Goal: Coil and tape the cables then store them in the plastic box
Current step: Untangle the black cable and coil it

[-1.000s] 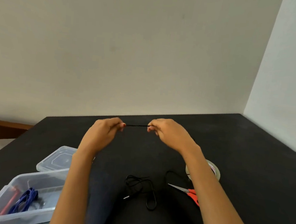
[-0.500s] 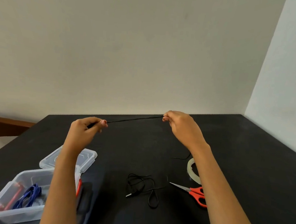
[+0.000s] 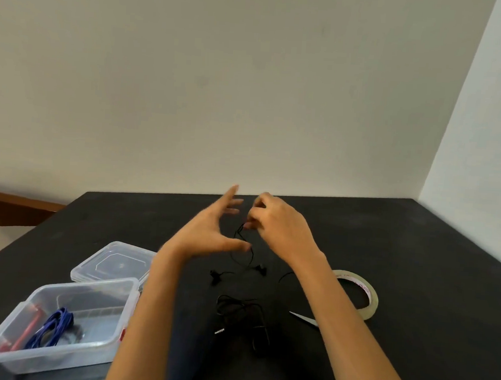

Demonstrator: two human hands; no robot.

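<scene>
The right hand (image 3: 282, 226) is raised above the worktop (image 3: 416, 260) with its fingers curled, pinching the black earphone cable (image 3: 241, 233) at the fingertips. The left hand (image 3: 210, 231) is just beside it, spread wide with fingers straight and thumb stretched out toward the right hand. It is blurred, and the cable loops down close past the thumb tip; whether it touches the thumb cannot be told.

From the right hand's pinch the cable hangs in a loop to the worktop, where two earbuds lie apart, one under the left wrist (image 3: 215, 275) and one nearer the right forearm (image 3: 260, 269). Nearer the person, between the forearms, the rest of the cable lies in a loose, uncoiled heap with a metal jack plug (image 3: 219, 332) at its left edge.

To the right, partly behind the right forearm, lies a tape roll (image 3: 370, 302) with reddish print on its inner core, too small to read. The pointed blade of a pair of scissors (image 3: 304, 318) shows just beside the tape; its handles are hidden by the forearm.

At the left stands the clear plastic box (image 3: 67, 291), open, holding a coiled blue cable (image 3: 53, 324) and a red item (image 3: 27, 330) alongside it. The box's clear lid (image 3: 113, 265) lies flat just behind it, with an embossed mark that cannot be read.
</scene>
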